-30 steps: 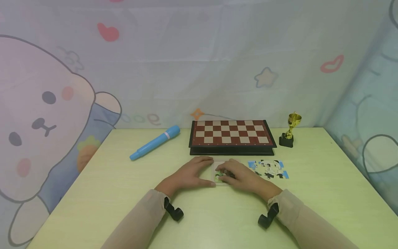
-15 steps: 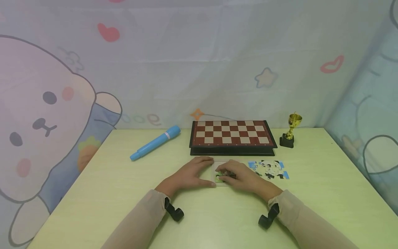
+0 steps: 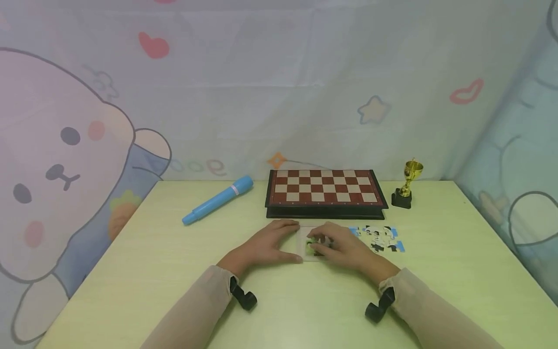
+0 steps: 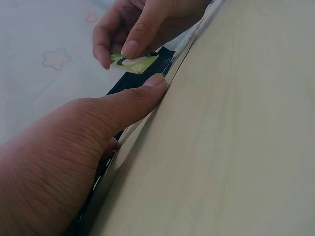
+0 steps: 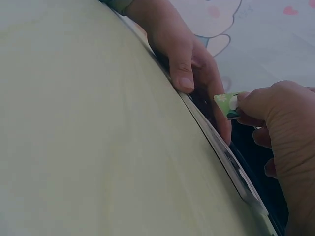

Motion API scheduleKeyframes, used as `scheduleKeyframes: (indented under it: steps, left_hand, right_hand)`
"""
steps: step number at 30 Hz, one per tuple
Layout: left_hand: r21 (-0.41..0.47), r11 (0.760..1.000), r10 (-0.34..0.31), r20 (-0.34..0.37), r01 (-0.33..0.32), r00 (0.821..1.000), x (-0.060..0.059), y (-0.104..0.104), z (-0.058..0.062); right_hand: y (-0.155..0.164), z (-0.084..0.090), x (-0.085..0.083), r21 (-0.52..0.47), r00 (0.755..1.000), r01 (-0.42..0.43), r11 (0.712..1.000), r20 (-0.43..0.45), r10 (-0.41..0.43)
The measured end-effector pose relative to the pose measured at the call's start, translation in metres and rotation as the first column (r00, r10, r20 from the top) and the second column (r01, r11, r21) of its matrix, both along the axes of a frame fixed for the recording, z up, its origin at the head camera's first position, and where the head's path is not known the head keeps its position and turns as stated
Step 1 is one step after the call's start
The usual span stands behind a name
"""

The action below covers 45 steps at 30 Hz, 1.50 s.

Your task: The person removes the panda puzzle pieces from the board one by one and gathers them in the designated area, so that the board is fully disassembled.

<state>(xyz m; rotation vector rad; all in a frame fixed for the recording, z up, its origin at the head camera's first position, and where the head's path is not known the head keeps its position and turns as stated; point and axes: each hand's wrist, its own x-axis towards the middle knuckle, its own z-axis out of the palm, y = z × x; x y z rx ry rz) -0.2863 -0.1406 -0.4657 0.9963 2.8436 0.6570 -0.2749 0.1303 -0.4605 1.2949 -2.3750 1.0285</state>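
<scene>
A small pale puzzle frame (image 3: 302, 242) lies flat in front of the chessboard, partly hidden by both hands. My left hand (image 3: 268, 245) rests at its left side, thumb on the near edge and fingers stretched toward the far corner. In my right hand (image 3: 342, 247), thumb and fingers pinch a green puzzle piece (image 4: 135, 64) with a white flower print. The right wrist view shows this puzzle piece (image 5: 227, 104) tilted and raised above the frame. To the right lie several loose puzzle pieces (image 3: 378, 237) with a panda print and blue corners.
The folded magnetic chessboard (image 3: 324, 189) sits behind the hands. A gold trophy cup (image 3: 407, 182) on a black base stands to its right. At the left lies a large blue marker-shaped stick (image 3: 218, 199). A printed cloth (image 3: 244, 97) hangs behind the table (image 3: 279, 310).
My right hand has moved slightly right and lifted the green puzzle piece off the frame. The left hand stays in place.
</scene>
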Motion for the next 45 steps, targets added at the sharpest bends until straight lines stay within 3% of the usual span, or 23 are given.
scheduleKeyframes:
  steps: [12, 23, 35, 45]
  left_hand:
    - [0.014, 1.000, -0.005, 0.013, 0.005, 1.000, 0.001, -0.002, 0.000]
    - [0.005, 1.000, -0.023, -0.012, 0.023, 1.000, -0.002, -0.002, -0.002]
    - [0.002, 1.000, -0.003, 0.011, 0.003, 1.000, 0.000, -0.001, 0.001]
    - [0.009, 1.000, -0.008, 0.020, 0.007, 1.000, 0.001, -0.001, 0.003]
  right_hand:
    - [0.057, -0.007, 0.008, -0.045, 0.997, 0.082, 0.996, 0.002, -0.082]
    - [0.102, -0.010, 0.027, -0.024, 0.997, 0.079, 0.997, -0.007, -0.079]
    - [0.110, -0.012, 0.027, 0.020, 0.999, -0.022, 1.000, -0.029, 0.023]
    - [0.107, -0.011, 0.028, 0.036, 0.996, -0.004, 0.999, -0.088, 0.007]
